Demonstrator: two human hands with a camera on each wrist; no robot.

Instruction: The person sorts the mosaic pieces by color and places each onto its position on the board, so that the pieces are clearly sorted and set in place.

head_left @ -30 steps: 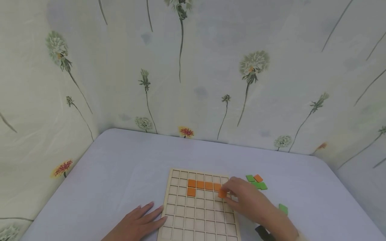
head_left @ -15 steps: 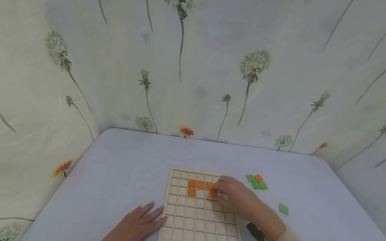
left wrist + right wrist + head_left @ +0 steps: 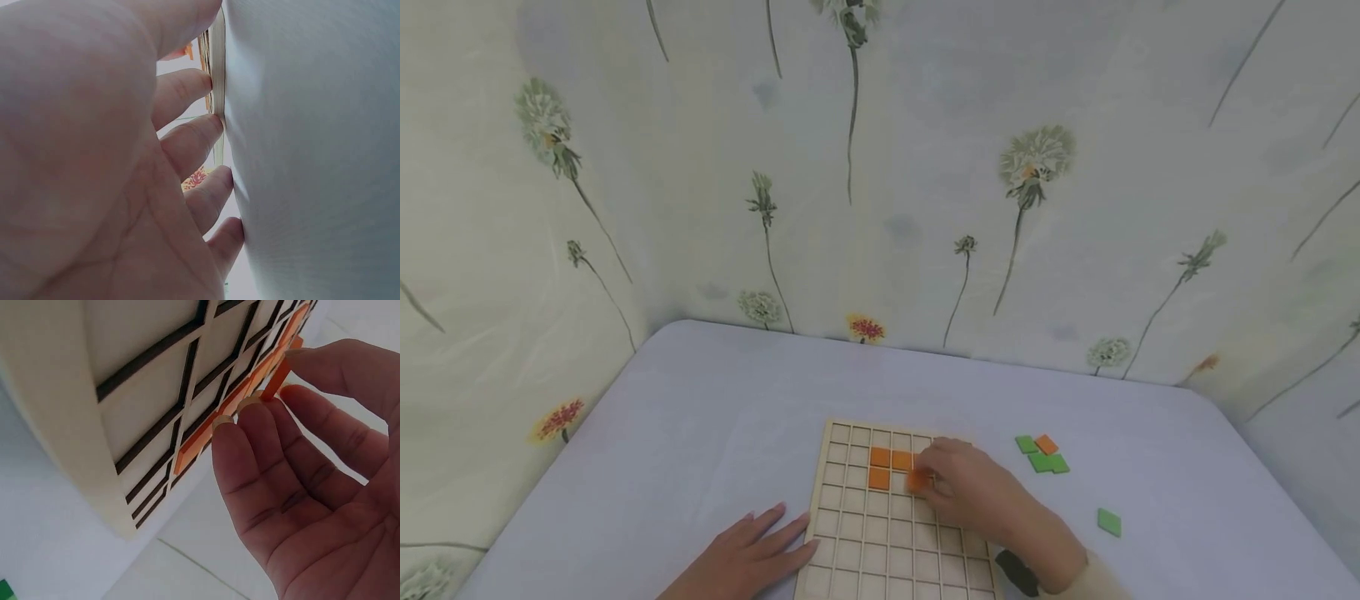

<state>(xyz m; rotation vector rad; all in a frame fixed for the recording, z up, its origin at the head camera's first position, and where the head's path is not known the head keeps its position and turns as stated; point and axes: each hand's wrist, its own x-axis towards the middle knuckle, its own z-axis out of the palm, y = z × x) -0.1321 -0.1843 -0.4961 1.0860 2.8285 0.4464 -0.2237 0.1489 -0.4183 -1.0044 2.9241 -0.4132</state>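
My right hand hovers over a pale wooden grid board. Between thumb and fingers it pinches an orange square tile, tilted on edge close above the cells. Several orange tiles fill cells in an upper row, such as one orange tile, and another orange tile sits just below that row's left end; my right hand partly hides the row's right end. My left hand lies on the table with fingers spread, fingertips touching the board's left edge.
Right of the board lie several loose green tiles beside an orange tile. A single green tile lies nearer, on the white table. Flower-patterned cloth rises behind the table and at its sides.
My right hand has moved left over the board with the orange tile, from near the row's right end toward the middle cells. The left hand stays at the board's edge.
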